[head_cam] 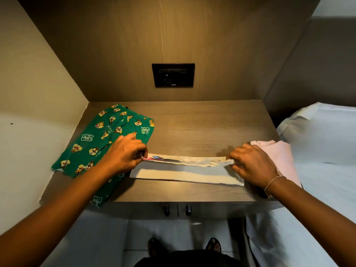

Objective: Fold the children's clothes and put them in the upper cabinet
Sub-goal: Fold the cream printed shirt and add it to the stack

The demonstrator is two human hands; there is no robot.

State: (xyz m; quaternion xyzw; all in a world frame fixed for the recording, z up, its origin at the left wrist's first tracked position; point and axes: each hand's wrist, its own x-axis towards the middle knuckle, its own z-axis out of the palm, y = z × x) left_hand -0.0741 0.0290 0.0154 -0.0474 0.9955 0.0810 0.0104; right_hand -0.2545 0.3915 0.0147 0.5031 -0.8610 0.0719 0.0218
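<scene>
From the head camera we look down on a wooden counter [202,124] set in an alcove, and we have a cream garment [185,171] stretched across its front. Our left hand [125,154] pinches its left end, where a pink and blue trim shows, and our right hand [254,166] pinches the right end, so the upper layer is held taut above the part lying flat. We judge this piece to be mid-fold, with a long fold being brought over. The green printed shorts [100,143] lie at the left, flattened but apparently not folded small, one edge hanging off the front. A pink garment [277,153] sits under our right wrist, seemingly folded. Nothing looks stored yet, and we cannot see any upper cabinet. Only small cupboard doors [177,209] below the counter show, and our fingertips are blurred.
</scene>
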